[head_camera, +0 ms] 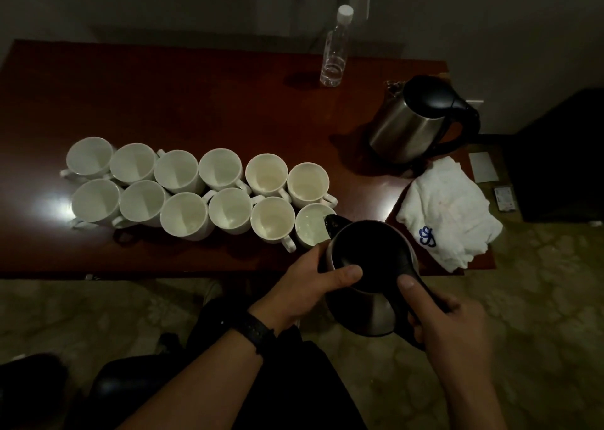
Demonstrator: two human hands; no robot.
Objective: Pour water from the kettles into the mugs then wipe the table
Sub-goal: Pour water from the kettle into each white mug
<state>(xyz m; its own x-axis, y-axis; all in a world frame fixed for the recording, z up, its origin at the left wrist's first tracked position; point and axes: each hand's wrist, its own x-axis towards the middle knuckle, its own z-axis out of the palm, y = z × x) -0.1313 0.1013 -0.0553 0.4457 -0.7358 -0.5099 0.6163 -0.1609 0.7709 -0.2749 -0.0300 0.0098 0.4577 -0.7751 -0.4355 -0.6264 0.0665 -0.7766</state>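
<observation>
Several white mugs (183, 191) stand in two rows on the dark wooden table (196, 96). A steel kettle with a black lid (369, 266) is tilted over the table's front edge, its spout over the front-right mug (310, 225), which holds water. My right hand (447, 318) grips the kettle's black handle, thumb along its top. My left hand (313, 285) holds the kettle's left side, thumb on the lid. A second steel kettle (421, 119) stands at the back right. A white cloth with a blue emblem (447, 210) lies crumpled at the right edge.
A clear plastic bottle with a white cap (335, 57) stands at the table's back edge. Small cards (483, 166) lie right of the cloth. My dark-clad legs (261, 390) and patterned floor (523, 299) lie below the table's front edge. A wall runs behind.
</observation>
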